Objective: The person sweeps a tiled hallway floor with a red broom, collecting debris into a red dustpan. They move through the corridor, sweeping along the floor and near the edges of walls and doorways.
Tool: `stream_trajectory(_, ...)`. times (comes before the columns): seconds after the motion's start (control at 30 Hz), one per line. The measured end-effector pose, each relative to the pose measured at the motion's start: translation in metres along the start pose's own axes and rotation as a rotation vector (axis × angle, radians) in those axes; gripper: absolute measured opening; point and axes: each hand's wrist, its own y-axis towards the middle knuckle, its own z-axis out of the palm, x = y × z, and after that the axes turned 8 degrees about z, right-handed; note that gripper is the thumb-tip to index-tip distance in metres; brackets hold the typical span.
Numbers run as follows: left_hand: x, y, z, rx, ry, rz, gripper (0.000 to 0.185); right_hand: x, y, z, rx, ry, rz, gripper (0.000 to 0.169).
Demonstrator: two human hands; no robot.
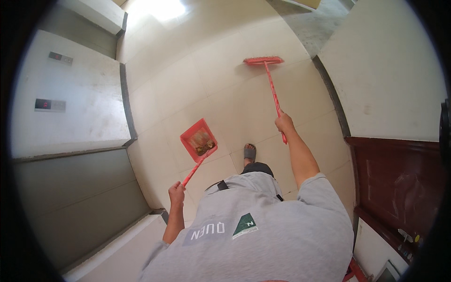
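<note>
My left hand [177, 194] grips the upper end of a red long-handled dustpan [186, 136]. Its pan is left of my foot, with brownish debris [204, 146] gathered near the handle side. In my right hand [284, 123] is the red patterned handle of a broom [264, 60]. The broom's head is ahead of me and to the right, over the tiles, with a shadow beside it; whether the bristles touch the floor I cannot tell. Dustpan and broom head are well apart.
Beige floor tiles [225, 88] run ahead between two pale walls with dark skirting. Grey elevator doors [81, 197] and two lit wall panels [50, 105] are on the left. A dark red door [394, 183] stands at right. My sandalled foot [249, 152] is between the tools.
</note>
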Motion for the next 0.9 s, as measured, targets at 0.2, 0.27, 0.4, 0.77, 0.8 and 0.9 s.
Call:
stream_trajectory(0.2, 0.028, 0.008, 0.006, 0.069, -0.093, 0.006, 0.04, -0.19, -0.154, 0.032, -0.103, -0.059, -0.121, 0.057)
stream_trajectory(0.27, 0.016, 0.007, -0.012, 0.075, -0.11, -0.032, 0.04, -0.217, -0.244, 0.043, -0.057, -0.058, -0.024, 0.052)
stream_trajectory(0.4, 0.022, 0.04, -0.026, 0.145, -0.144, -0.072, 0.04, -0.276, -0.374, 0.085, -0.028, -0.042, 0.136, 0.056)
stream_trajectory(0.77, 0.018, 0.11, -0.03, 0.273, -0.083, -0.062, 0.037, -0.317, -0.353, 0.181, -0.033, -0.034, 0.293, 0.059)
stream_trajectory(0.8, 0.018, 0.113, -0.028, 0.288, -0.065, -0.053, 0.037, -0.328, -0.333, 0.18, -0.075, -0.066, 0.268, 0.059)
stream_trajectory(0.9, 0.04, 0.122, -0.034, 0.273, -0.057, -0.042, 0.04, -0.303, -0.301, 0.17, -0.039, 0.011, 0.323, 0.06)
